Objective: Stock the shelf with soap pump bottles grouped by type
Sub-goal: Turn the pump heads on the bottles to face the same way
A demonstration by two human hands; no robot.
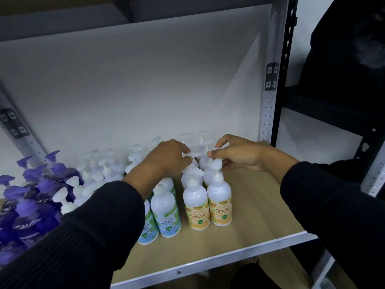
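Left hand grip: left hand (166,158) has its fingers curled, fingertips pinching a white pump head (192,154) in the yellow rows.
Right hand grip: right hand (241,156) pinches the neighbouring pump head (210,152) between thumb and forefinger, narrow.
Likely purpose: turning the nozzles so they nest, letting the bottles stand tight.
Yellow-label bottles (199,207): two rows running near to far, right of centre, upright, sides touching.
Mint-label bottles (167,213): just left of the yellow rows, partly behind the left sleeve.
Purple bottles (31,209): packed at far left, well apart from the yellow ones.
Shelf board (260,205): bare wood to the right, room for more.
Progress: types already sit in separate blocks; yellow is being tidied.
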